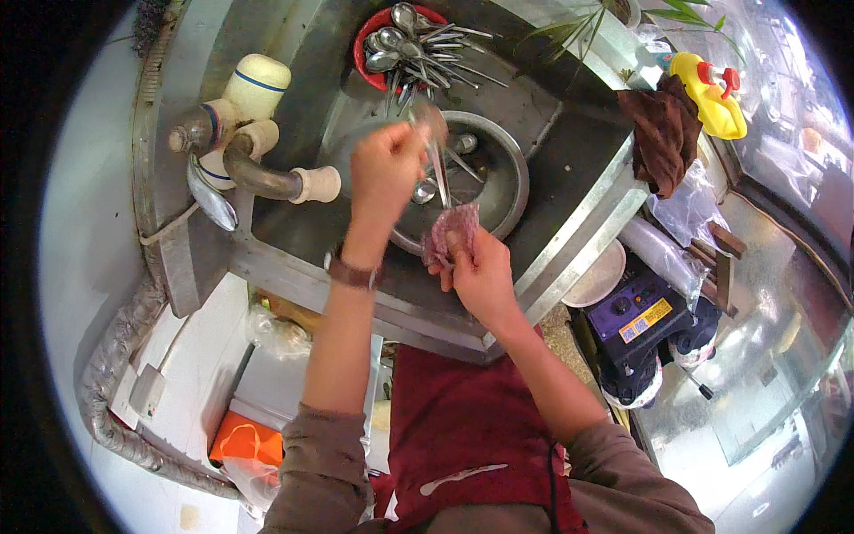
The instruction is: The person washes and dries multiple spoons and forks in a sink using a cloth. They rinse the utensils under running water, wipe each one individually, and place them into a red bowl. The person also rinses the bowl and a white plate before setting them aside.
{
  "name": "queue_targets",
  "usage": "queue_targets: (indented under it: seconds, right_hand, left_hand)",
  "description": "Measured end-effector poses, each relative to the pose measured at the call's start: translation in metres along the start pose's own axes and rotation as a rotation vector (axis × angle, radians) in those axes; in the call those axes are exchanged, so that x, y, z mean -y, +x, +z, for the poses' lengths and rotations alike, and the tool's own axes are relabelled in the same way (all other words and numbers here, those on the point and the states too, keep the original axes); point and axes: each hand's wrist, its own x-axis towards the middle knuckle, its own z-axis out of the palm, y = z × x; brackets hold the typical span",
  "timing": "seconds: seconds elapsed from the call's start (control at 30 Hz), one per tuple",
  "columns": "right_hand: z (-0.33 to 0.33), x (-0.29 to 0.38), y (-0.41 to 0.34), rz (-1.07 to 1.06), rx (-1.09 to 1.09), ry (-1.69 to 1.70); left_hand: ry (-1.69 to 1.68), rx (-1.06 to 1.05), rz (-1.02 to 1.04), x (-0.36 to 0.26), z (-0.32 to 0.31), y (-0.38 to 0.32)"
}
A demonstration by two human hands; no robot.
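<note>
My left hand (385, 167), blurred, grips the upper end of a metal spoon (439, 167) over a round steel basin (520, 180). The spoon's lower end meets a pinkish cloth (454, 233), which my right hand (484, 270) pinches between thumb and fingers. Inside the basin lie several spoons (424, 191), partly hidden by my hands. Beyond the basin a red bowl (359, 53) holds a heap of metal spoons (410, 50), handles pointing mostly right and towards me.
The basin stands in a steel sink (293, 250). At left are a tap pipe (267, 170) and a hanging metal ladle (210, 193). A brown cloth (660, 137) drapes over the right rim, beside a yellow jug (707, 100). A plant (587, 27) overhangs the far right edge.
</note>
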Motion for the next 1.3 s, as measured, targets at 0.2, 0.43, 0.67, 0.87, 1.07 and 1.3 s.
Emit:
queue_targets:
  seconds: [0.2, 0.43, 0.67, 0.87, 1.07, 1.3]
  right_hand:
    - [-0.011, -0.024, -0.028, 0.048, -0.083, 0.100]
    - [-0.036, -0.030, -0.035, 0.021, -0.202, -0.158]
    - [-0.040, -0.040, -0.036, -0.072, -0.187, -0.012]
    - [-0.041, -0.036, -0.034, -0.077, -0.172, 0.049]
    - [-0.042, -0.034, -0.024, -0.068, -0.167, 0.081]
    - [-0.034, -0.050, 0.016, -0.079, -0.105, 0.160]
  left_hand:
    - [-0.379, -0.108, -0.036, -0.002, 0.003, 0.047]
    - [-0.303, 0.108, -0.454, 0.103, 0.066, -0.028]
    - [0.791, -0.128, 0.034, 0.143, 0.105, -0.003]
    - [1.056, 0.024, 0.146, 0.138, 0.086, 0.013]
    - [0.785, 0.102, 0.149, 0.087, 0.039, -0.056]
    - [-0.052, 0.120, -0.377, 0.045, 0.017, -0.104]
